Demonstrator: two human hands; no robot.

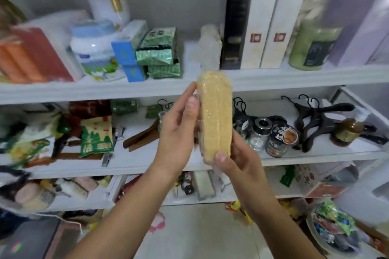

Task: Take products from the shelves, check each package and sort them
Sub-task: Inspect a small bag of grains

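I hold a long clear packet of yellow grain [214, 115] upright in front of the white shelves [147, 88], level with the middle shelf. My left hand [179, 130] grips its left side, thumb on the front and fingertips near the top. My right hand [237, 166] holds the bottom end, thumb pressed on the front. The packet's back is hidden.
The top shelf carries orange boxes [31, 57], a white-blue jar [94, 46], green foil packs [160, 54], white boxes [269, 31] and a green jar [311, 48]. Jars [280, 136] and black hangers [315, 120] lie on the middle shelf. A basket of packets [336, 231] stands low right.
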